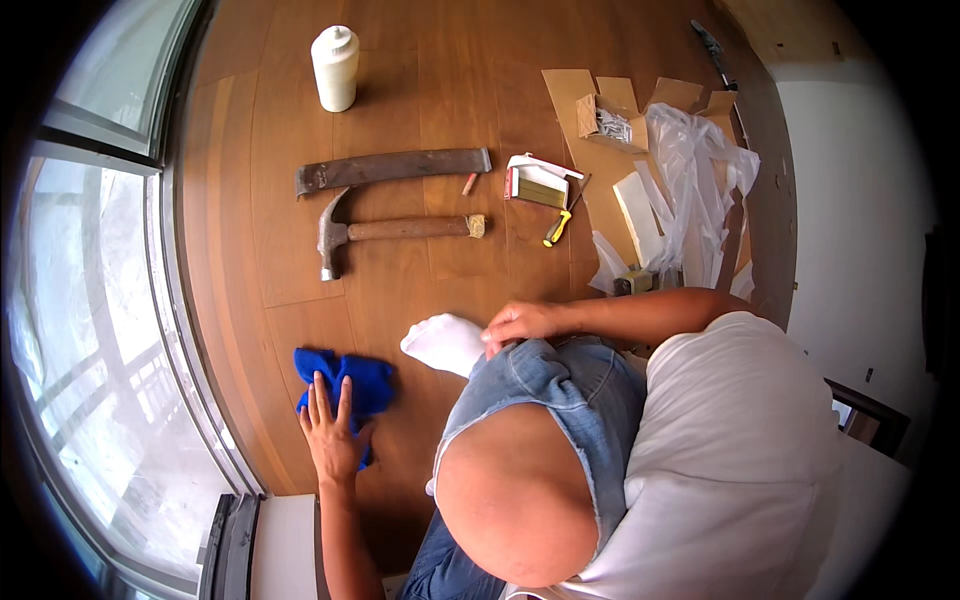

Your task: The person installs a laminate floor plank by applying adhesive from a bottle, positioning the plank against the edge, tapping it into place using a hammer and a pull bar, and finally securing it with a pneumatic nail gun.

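Note:
My left hand (335,430) lies flat with its fingers spread on a crumpled blue cloth (365,385). The cloth is on the wooden floor, near the glass door at left. Beside the denim of my bent leg, my right hand (520,322) rests with loosely curled fingers. No object shows in it, though its underside is hidden. A foot in a white sock (443,343) sticks out just left of that hand. Farther out, a claw hammer (400,229) with a wooden handle lies below a flat, dark metal bar (395,171).
A white squeeze bottle (336,70) stands at the back. Nearer lie a red stub (469,184), a small open box (540,182) and a yellow-and-black screwdriver (557,228). At right, flattened cardboard (570,95) carries a box of small metal pieces (610,125) and clear plastic wrap (690,180).

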Demonstrator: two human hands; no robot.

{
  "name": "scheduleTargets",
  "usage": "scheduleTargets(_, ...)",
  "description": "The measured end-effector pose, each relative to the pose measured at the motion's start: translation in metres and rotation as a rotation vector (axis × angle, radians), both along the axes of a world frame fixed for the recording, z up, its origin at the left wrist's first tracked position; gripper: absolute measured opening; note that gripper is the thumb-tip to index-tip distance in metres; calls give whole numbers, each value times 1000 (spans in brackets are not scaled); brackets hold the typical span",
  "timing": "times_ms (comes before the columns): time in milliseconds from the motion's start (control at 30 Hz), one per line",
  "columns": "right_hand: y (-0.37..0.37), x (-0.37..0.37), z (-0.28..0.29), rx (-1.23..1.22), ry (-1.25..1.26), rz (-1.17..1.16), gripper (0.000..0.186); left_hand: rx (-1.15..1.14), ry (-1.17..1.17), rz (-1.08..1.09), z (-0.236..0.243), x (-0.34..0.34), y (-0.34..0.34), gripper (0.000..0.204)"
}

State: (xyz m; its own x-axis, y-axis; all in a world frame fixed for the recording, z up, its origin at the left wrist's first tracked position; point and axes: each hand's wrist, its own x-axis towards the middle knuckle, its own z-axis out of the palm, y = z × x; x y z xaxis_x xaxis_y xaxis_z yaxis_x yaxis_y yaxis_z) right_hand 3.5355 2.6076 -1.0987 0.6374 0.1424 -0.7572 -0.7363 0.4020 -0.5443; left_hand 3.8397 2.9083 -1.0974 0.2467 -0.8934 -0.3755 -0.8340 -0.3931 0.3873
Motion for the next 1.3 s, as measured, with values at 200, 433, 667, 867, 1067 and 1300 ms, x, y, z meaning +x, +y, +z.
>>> scheduleTargets(200, -31, -34, -15, -796, -20, 37, 38, -197, -110, -15, -48, 0, 44, 52)
scheduleTargets(433, -36, -52, 6, -1158, -74, 45, 30, 264, 359, 136, 12, 29, 87, 45)
scheduleTargets(667, -18, -120, -1, -1115, 33, -7, 29, 1282, 229, 746, 125, -32, -61, 32)
scheduleTargets(867, 11, -237, 18, -1282, 529, 50, 36, 1257, 354, 943, 115, -17, -27, 30)
scheduleTargets(1067, 129, -426, -30, -1024, 1237, -215, 64, 308, 120, 626, -36, 32, 138, 37)
scheduleTargets(1300, 64, -347, -18, -1174, 1172, -229, 46, -214, -329, 906, -76, 115, 122, 9)
